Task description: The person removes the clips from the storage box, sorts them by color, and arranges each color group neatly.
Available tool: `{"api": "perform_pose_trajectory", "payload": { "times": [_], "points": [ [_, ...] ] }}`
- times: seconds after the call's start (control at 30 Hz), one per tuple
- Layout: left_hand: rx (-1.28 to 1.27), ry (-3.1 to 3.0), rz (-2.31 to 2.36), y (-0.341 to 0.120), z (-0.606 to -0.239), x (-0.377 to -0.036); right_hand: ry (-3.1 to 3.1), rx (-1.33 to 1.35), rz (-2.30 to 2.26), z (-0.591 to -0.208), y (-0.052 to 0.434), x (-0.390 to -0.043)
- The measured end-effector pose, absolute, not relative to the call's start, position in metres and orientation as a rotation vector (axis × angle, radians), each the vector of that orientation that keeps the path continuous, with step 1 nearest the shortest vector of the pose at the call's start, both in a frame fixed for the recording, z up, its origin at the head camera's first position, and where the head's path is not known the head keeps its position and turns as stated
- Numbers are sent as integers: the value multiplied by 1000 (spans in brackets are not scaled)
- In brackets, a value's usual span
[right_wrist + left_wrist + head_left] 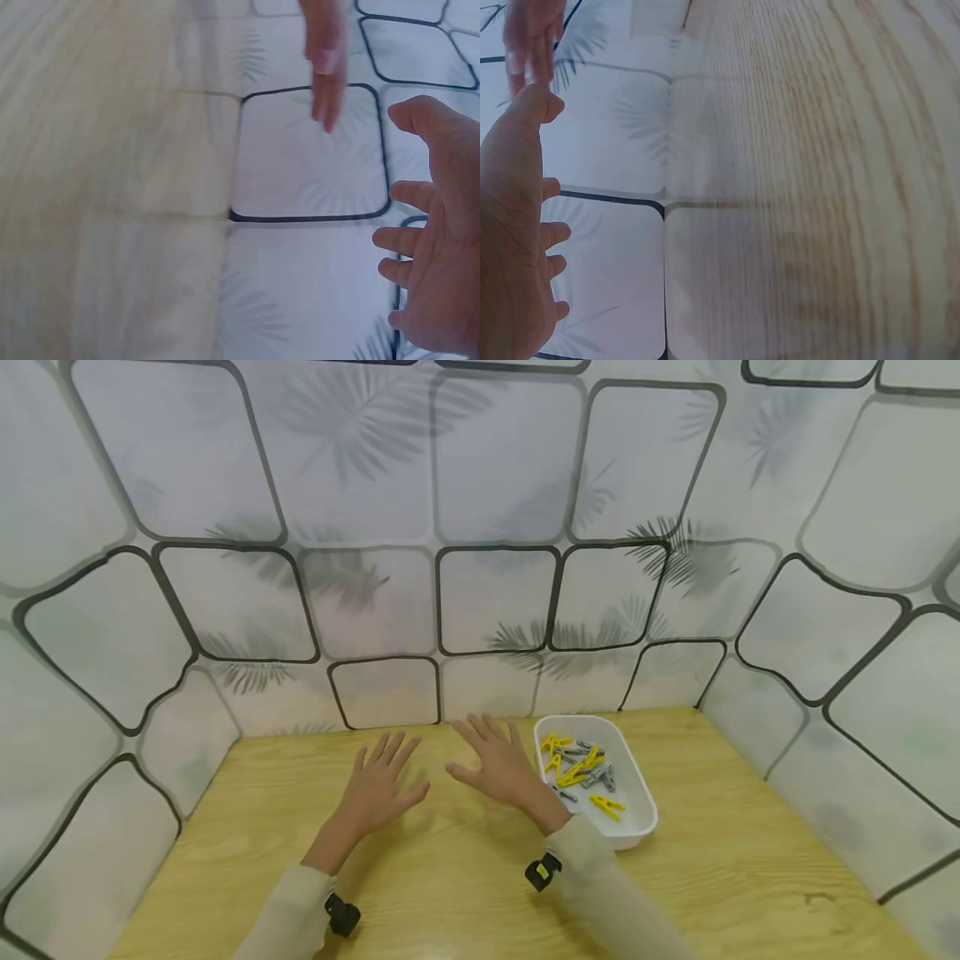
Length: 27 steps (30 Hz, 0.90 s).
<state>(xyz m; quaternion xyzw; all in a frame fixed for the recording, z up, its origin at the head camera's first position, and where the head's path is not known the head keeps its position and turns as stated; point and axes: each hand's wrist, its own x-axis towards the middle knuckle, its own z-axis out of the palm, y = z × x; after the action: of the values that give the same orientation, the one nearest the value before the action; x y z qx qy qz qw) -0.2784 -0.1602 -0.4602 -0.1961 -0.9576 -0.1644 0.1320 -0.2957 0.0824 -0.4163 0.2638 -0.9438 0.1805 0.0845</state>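
Note:
Both hands hover over the wooden table (442,877), palms down with fingers spread, and neither holds anything. My left hand (377,791) is left of the middle; its palm edge and fingertips (556,232) show in the left wrist view. Right of the middle, my right hand (501,766) is close beside the left wall of a white plastic tray (636,814), its wrist overlapping the tray's edge in the head view. Inside the tray lie several yellow clothespins (606,806) and several grey clothespins (596,774). In the right wrist view the right hand (442,240) has its fingers apart.
A white cloth wall (495,602) with dark rounded outlines and leaf prints encloses the table at the back and sides. Small black cameras sit on the left wrist (342,916) and the right wrist (542,872). Bare wood extends between and in front of the hands.

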Motion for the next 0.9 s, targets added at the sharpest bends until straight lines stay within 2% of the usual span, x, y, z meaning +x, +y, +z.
{"api": "perform_pose_trajectory", "payload": {
  "times": [0.23, 0.47, 0.67, 0.9],
  "points": [
    [-595, -2770, -484, -155, -463, -276, -2790, 781, 687, -386, 123, -294],
    [-607, -2745, -523, -153, -465, -273, -2803, 773, 924, -367, 186, -299],
    [-623, -2736, -541, -150, -468, -274, -2863, 623, 1071, -364, 249, -306],
    [-697, -2736, -616, -139, -469, -274, -2858, 487, 1224, -380, 310, -310]
  ]
}}
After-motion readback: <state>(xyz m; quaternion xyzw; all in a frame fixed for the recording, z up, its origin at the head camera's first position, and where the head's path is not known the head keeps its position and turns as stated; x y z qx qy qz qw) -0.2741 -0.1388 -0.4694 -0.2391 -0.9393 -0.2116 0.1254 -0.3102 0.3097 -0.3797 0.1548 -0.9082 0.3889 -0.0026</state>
